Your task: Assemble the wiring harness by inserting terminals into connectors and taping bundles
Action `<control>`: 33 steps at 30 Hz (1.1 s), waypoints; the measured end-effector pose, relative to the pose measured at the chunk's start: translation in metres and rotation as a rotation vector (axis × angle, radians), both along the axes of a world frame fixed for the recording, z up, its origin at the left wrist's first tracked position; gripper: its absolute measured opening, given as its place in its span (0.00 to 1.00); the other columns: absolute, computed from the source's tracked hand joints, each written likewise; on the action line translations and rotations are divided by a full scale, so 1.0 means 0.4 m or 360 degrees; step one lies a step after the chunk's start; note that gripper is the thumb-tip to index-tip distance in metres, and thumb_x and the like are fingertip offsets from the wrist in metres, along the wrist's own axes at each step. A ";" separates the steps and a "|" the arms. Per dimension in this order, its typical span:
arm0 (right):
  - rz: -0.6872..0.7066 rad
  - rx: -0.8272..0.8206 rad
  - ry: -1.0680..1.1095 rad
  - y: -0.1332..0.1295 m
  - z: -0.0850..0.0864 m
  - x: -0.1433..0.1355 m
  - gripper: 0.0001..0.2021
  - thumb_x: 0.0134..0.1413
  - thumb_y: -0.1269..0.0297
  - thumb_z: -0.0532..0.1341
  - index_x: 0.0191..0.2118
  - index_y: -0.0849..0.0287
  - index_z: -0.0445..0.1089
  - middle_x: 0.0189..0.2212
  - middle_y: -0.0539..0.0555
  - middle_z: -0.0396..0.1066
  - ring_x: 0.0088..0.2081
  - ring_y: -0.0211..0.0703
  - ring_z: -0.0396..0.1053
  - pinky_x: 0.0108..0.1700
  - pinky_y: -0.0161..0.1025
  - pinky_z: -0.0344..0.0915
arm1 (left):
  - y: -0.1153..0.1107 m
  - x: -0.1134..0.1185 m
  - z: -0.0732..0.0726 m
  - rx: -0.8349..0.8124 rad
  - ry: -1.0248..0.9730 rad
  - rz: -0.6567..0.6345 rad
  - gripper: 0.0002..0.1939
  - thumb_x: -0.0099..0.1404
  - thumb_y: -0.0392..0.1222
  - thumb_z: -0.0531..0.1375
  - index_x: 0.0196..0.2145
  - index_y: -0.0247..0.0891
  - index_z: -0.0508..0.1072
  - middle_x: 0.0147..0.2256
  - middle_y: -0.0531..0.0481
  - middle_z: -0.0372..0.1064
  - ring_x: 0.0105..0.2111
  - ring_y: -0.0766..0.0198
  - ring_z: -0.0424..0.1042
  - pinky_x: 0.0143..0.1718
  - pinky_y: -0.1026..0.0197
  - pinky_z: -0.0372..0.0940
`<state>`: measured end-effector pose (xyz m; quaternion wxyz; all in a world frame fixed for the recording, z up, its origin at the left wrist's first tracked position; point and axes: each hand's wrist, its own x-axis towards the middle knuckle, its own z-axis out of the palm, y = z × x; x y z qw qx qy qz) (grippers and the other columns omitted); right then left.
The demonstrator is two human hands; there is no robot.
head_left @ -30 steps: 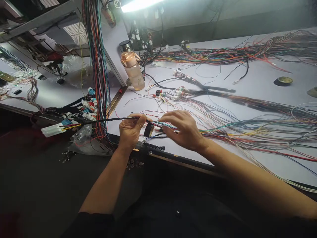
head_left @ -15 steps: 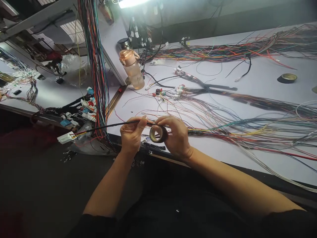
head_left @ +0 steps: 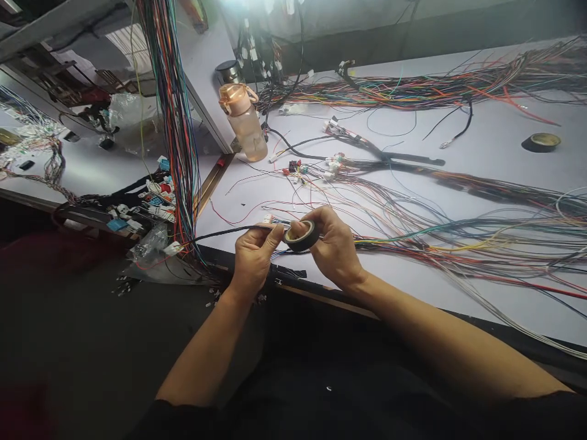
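Observation:
My left hand (head_left: 254,253) is closed on a black-wrapped wire bundle (head_left: 220,233), pinching it between thumb and fingers. The bundle runs out to the left and ends in a white connector (head_left: 173,248) hanging past the table edge. In my right hand (head_left: 337,247) is a roll of black tape (head_left: 302,243), tilted so its pale inner ring faces up, with a finger or thumb inside the ring. The roll sits right beside my left thumb. A small white connector (head_left: 268,219) with thin wires shows just behind my left hand.
A peach-topped bottle (head_left: 247,131) stands at the back left, beside a hanging bundle of coloured wires (head_left: 172,122). Loose wires (head_left: 458,226) spread over the right of the table. A second tape roll (head_left: 542,142) lies at the far right. Several connectors (head_left: 158,198) lie at the left.
The tape roll has turned from upright to tilted in my right hand. The white connector end has swung right and shows smaller. My left hand has shifted slightly right along with the bundle.

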<state>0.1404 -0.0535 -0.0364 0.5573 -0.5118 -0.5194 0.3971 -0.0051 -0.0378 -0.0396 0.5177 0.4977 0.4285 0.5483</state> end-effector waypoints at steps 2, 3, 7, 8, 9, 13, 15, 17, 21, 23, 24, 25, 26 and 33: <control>-0.0004 -0.0048 -0.0108 0.007 -0.005 0.006 0.15 0.57 0.49 0.60 0.33 0.57 0.65 0.25 0.49 0.70 0.27 0.37 0.67 0.31 0.35 0.63 | -0.004 0.001 -0.001 0.0065 0.0058 0.0022 0.07 0.58 0.44 0.67 0.28 0.37 0.78 0.25 0.52 0.73 0.28 0.66 0.72 0.49 0.54 0.66; 0.0017 -0.0080 -0.0196 0.012 -0.007 0.011 0.13 0.58 0.52 0.59 0.31 0.57 0.66 0.24 0.50 0.70 0.27 0.37 0.67 0.32 0.35 0.62 | -0.006 0.000 -0.001 0.0095 0.0087 0.0031 0.07 0.58 0.43 0.67 0.28 0.38 0.77 0.25 0.52 0.73 0.27 0.66 0.72 0.48 0.54 0.67; 0.0166 -0.0199 -0.0472 0.029 -0.006 0.031 0.05 0.56 0.65 0.58 0.37 0.57 0.70 0.29 0.49 0.73 0.28 0.37 0.67 0.34 0.36 0.61 | -0.007 -0.012 0.005 0.0177 0.0146 0.0001 0.05 0.59 0.42 0.66 0.30 0.39 0.77 0.26 0.53 0.73 0.26 0.66 0.72 0.41 0.56 0.68; 0.0184 -0.0212 -0.0489 0.031 -0.005 0.036 0.09 0.54 0.67 0.59 0.42 0.56 0.69 0.32 0.49 0.74 0.28 0.37 0.67 0.34 0.36 0.62 | -0.006 -0.015 0.008 0.0202 0.0174 -0.0024 0.05 0.60 0.42 0.65 0.31 0.39 0.77 0.26 0.53 0.73 0.26 0.66 0.71 0.41 0.56 0.68; 0.0197 -0.0213 -0.0505 0.032 -0.004 0.041 0.14 0.52 0.68 0.60 0.46 0.55 0.68 0.34 0.49 0.74 0.28 0.36 0.67 0.34 0.36 0.62 | -0.003 -0.018 0.013 0.0240 0.0220 -0.0044 0.04 0.60 0.42 0.65 0.31 0.39 0.76 0.26 0.53 0.72 0.27 0.66 0.71 0.41 0.57 0.68; 0.0435 -0.0097 -0.0638 0.039 0.005 0.069 0.16 0.53 0.69 0.59 0.49 0.53 0.70 0.39 0.50 0.75 0.32 0.37 0.69 0.37 0.36 0.62 | 0.010 -0.023 0.039 0.0533 0.0461 -0.0065 0.04 0.60 0.41 0.65 0.30 0.38 0.75 0.33 0.50 0.71 0.36 0.64 0.72 0.45 0.58 0.67; 0.0720 -0.0118 -0.0750 0.049 0.016 0.090 0.13 0.59 0.63 0.57 0.47 0.53 0.72 0.36 0.50 0.75 0.32 0.38 0.68 0.36 0.35 0.61 | 0.014 -0.018 0.053 0.0622 0.0487 -0.0181 0.04 0.61 0.41 0.64 0.32 0.39 0.75 0.39 0.47 0.73 0.42 0.60 0.72 0.48 0.54 0.66; 0.1058 -0.0235 -0.0896 0.061 0.032 0.116 0.16 0.63 0.55 0.52 0.41 0.56 0.75 0.29 0.50 0.73 0.29 0.37 0.66 0.32 0.34 0.59 | 0.016 -0.012 0.066 0.0633 0.0482 -0.0335 0.04 0.63 0.42 0.62 0.34 0.40 0.75 0.40 0.45 0.75 0.45 0.57 0.73 0.52 0.49 0.65; 0.1079 -0.0075 -0.1085 0.063 0.056 0.163 0.17 0.64 0.55 0.52 0.39 0.58 0.75 0.27 0.50 0.72 0.27 0.37 0.66 0.31 0.35 0.58 | 0.022 -0.006 0.076 0.0657 0.0555 -0.0343 0.04 0.65 0.41 0.60 0.35 0.41 0.76 0.37 0.48 0.78 0.42 0.58 0.76 0.59 0.45 0.58; 0.0744 0.0310 -0.1078 0.046 0.055 0.170 0.13 0.62 0.58 0.56 0.44 0.58 0.73 0.34 0.52 0.75 0.34 0.40 0.70 0.38 0.38 0.60 | 0.027 -0.008 0.074 0.0658 0.0551 -0.0217 0.04 0.65 0.41 0.61 0.34 0.40 0.76 0.35 0.49 0.78 0.40 0.60 0.77 0.59 0.46 0.57; 0.0569 0.0512 -0.1072 0.034 0.051 0.167 0.12 0.61 0.59 0.57 0.45 0.57 0.72 0.38 0.54 0.75 0.38 0.41 0.71 0.41 0.39 0.60 | 0.029 -0.008 0.071 0.0649 0.0539 -0.0160 0.04 0.65 0.42 0.61 0.33 0.40 0.76 0.34 0.50 0.78 0.38 0.61 0.77 0.59 0.47 0.58; 0.0423 0.0690 -0.1081 0.021 0.045 0.160 0.11 0.61 0.61 0.58 0.46 0.57 0.72 0.40 0.54 0.75 0.41 0.42 0.70 0.44 0.40 0.60 | 0.030 -0.009 0.068 0.0631 0.0527 -0.0121 0.05 0.64 0.42 0.62 0.32 0.40 0.76 0.33 0.50 0.77 0.37 0.61 0.77 0.58 0.48 0.60; 0.0318 0.0835 -0.1104 0.008 0.039 0.150 0.10 0.60 0.62 0.59 0.46 0.56 0.71 0.42 0.54 0.74 0.43 0.43 0.70 0.45 0.41 0.59 | 0.031 -0.008 0.066 0.0599 0.0514 -0.0092 0.06 0.64 0.43 0.62 0.32 0.39 0.76 0.32 0.50 0.77 0.37 0.61 0.77 0.56 0.49 0.62; -0.0103 0.1157 -0.1309 -0.012 0.021 0.036 0.08 0.59 0.68 0.59 0.44 0.56 0.68 0.41 0.54 0.72 0.42 0.43 0.66 0.42 0.40 0.58 | 0.021 0.005 0.063 0.0445 0.0494 0.0013 0.07 0.60 0.45 0.65 0.31 0.38 0.76 0.31 0.50 0.76 0.31 0.65 0.75 0.35 0.63 0.69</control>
